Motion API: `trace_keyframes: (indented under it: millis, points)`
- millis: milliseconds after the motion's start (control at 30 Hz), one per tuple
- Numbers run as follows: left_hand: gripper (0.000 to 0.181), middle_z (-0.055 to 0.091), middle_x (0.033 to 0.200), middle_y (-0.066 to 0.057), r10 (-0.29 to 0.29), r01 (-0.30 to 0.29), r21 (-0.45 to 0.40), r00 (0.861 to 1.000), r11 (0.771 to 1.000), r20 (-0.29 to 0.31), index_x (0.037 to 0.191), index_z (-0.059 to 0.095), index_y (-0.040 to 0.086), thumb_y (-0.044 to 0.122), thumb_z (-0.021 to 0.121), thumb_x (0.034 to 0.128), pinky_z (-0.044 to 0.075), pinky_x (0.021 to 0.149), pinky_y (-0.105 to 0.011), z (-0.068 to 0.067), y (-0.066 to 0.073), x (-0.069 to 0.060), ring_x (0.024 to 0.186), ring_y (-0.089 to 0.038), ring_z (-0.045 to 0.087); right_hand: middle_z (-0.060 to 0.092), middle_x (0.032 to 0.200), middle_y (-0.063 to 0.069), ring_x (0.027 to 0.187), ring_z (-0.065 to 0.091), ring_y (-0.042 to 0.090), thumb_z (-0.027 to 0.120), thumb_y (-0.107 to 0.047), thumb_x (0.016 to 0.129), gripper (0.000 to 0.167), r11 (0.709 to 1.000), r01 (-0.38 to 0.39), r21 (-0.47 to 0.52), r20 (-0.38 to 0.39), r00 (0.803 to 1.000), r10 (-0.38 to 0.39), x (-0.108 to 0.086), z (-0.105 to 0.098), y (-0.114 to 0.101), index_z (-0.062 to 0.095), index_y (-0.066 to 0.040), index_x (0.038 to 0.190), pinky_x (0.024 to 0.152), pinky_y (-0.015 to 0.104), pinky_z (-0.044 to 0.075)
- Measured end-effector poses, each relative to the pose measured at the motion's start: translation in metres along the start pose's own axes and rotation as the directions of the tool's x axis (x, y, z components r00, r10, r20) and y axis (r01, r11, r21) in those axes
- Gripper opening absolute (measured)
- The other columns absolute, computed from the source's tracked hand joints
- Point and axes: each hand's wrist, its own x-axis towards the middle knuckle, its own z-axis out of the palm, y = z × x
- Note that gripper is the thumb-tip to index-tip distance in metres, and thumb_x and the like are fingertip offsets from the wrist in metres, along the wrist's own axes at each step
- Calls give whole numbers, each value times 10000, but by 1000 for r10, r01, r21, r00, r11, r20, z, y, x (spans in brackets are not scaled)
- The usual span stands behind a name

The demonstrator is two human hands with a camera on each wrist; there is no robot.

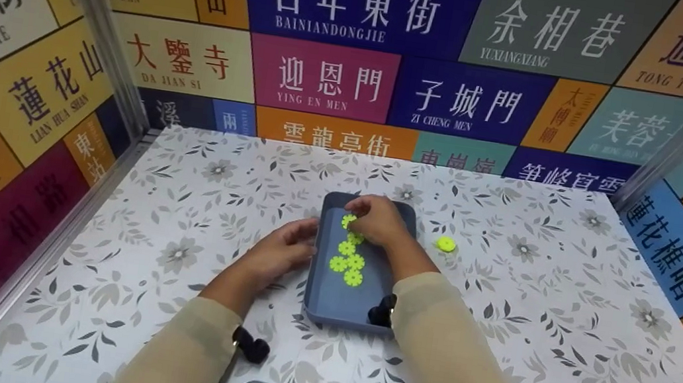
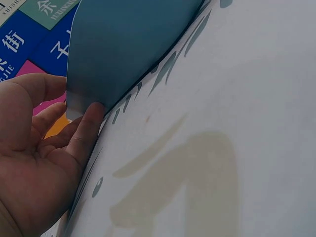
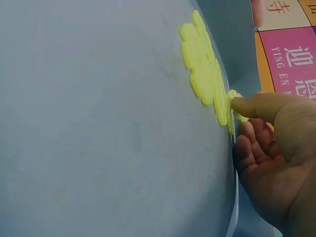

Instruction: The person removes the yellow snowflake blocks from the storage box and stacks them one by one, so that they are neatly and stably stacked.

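Head view. I count 2 hands, 1 tray and 6 scalloped yellow pieces within the tray's outline on my feed. The grey-blue tray (image 1: 374, 303) stands lengthwise on a leaf-patterned cloth (image 1: 538, 266). Of the 6, 5 resting pieces (image 1: 347, 248) form a loose, uneven line along the tray floor, the farthest partly covered by the right hand (image 1: 381, 220). The other 1, the pinched piece (image 1: 348, 221), is at that hand's fingertips, at the far end of the line. Outside, to the right of the tray, lies 1 yellow item (image 1: 446, 243); I cannot tell whether it is a single piece or a small stack. The left hand (image 1: 279, 253) is at the tray's left side, its fingers loosely bent. I also see 2 beige sleeves (image 1: 458, 361), each with 1 black device (image 1: 253, 346) at the cuff.

Left wrist view. The left hand's fingers are relaxed and spread, at least 1 fingertip touching the tray's outer wall; I see no grip around the rim.

Right wrist view. The right hand's thumb and a finger grip 1 yellow piece, the remaining fingers curled. Beside it, several pieces overlap at this low angle, so I cannot count them here.
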Motion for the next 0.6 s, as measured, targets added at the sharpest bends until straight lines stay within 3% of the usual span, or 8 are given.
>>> trace_keyframes:
  millis: [400,600]
  points:
    - [633,537,1623,-32,-14,14,12,1000,1000,-4,1598,509,197,110,659,989,461,1231,-468,-1,1,0,1458,-236,560,777,1125,82,981,692,218,777,-98,886,290,1000,-11,9,-11,1000,11,1,0,-3,804,-119,1174,850,357,589]
    - [624,546,1614,-47,2,-2,15,1000,1000,2,1596,511,186,101,654,995,453,1236,-468,-1,1,0,1457,-244,559,775,1116,63,915,703,195,758,-156,936,233,992,-44,120,-36,998,49,0,-2,-5,804,-157,1164,775,314,586]
